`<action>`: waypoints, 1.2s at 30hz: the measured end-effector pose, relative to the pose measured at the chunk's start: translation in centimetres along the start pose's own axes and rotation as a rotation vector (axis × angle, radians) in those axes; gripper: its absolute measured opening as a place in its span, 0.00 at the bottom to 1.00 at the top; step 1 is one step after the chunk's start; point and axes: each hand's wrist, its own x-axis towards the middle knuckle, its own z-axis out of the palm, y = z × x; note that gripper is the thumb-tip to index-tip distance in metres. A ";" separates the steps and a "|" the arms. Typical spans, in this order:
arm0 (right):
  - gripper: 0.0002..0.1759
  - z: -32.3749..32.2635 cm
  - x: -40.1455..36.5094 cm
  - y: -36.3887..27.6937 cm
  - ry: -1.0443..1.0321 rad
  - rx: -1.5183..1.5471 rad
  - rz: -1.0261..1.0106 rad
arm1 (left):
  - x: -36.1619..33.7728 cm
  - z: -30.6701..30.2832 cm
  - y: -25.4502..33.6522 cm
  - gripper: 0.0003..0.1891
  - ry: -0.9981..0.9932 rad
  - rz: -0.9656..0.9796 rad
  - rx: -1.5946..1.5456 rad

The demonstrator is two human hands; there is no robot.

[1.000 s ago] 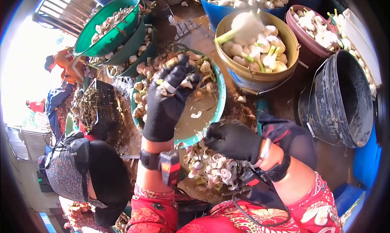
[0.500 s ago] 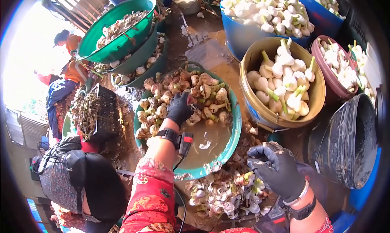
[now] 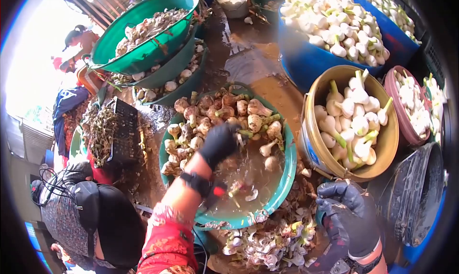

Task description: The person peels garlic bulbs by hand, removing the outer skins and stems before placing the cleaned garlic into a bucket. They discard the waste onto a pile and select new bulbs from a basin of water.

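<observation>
A green basin [image 3: 289,178] of murky water holds several dirty garlic bulbs [image 3: 191,116], stems attached. My left hand [image 3: 220,144], in a black glove, is over the basin's middle with its fingers curled, blurred by motion. What looks like a garlic bulb shows partly at its fingertips, with water dripping beneath. My right hand [image 3: 348,219], in a wet dark glove, is closed at the lower right, below the tan bucket [image 3: 311,116]; whatever its fingers hold is hidden. White peeled garlic [image 3: 356,118] with green stems fills that bucket. Garlic peelings [image 3: 267,240] are heaped between the basin and my right hand.
Blue tubs [image 3: 306,51] heaped with white garlic stand at the back right, beside a pink bucket [image 3: 406,99]. A dark bucket [image 3: 411,192] lies tipped at right. Stacked green basins [image 3: 103,49] stand upper left, near a black crate [image 3: 125,135]. A person in a cap [image 3: 114,221] is close at left.
My left hand has pulled back from the garlic pile toward the right, over the water, which now splashes. My right hand has moved right and down. The view has shifted slightly.
</observation>
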 end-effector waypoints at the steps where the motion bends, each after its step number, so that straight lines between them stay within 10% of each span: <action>1: 0.13 -0.1 0.3 0.3 -0.014 0.184 0.068 | 2.2 -1.5 -0.4 0.15 0.061 -0.015 0.033; 5: 0.11 0.6 1.4 0.4 0.052 0.165 0.075 | 9.8 2.7 -13.1 0.18 -0.102 -0.187 0.311; 8: 0.14 0.5 1.6 0.3 -0.007 0.379 0.169 | 5.6 0.7 -7.2 0.15 0.142 0.061 0.314; 11: 0.15 1.2 2.0 1.4 -0.020 0.339 0.047 | 3.7 3.9 -7.8 0.14 -0.192 -0.127 0.350; 16: 0.17 0.6 2.2 1.1 -0.114 0.356 0.101 | -4.8 8.0 -1.8 0.17 -0.085 0.235 0.166; 18: 0.18 0.3 2.3 1.0 -0.154 0.357 0.133 | -5.6 8.2 -1.5 0.19 -0.454 0.121 -0.172; 20: 0.19 0.2 2.3 0.9 -0.194 0.358 0.172 | -3.5 2.1 0.4 0.15 -0.429 -0.160 -0.045; 25: 0.17 0.7 3.7 -0.2 -0.101 0.178 0.186 | 4.9 -5.2 -12.3 0.23 0.423 -0.003 0.209; 27: 0.16 1.2 4.2 -0.1 -0.064 0.144 0.154 | 6.8 -5.9 -17.3 0.35 0.274 -0.353 0.253; 30: 0.15 1.8 4.8 -0.9 -0.052 0.104 0.244 | 7.1 -3.1 -24.3 0.25 0.280 -0.625 -0.050; 36: 0.14 3.3 5.0 0.0 0.022 0.047 0.118 | 4.4 -2.2 -18.7 0.12 0.221 -0.463 -0.111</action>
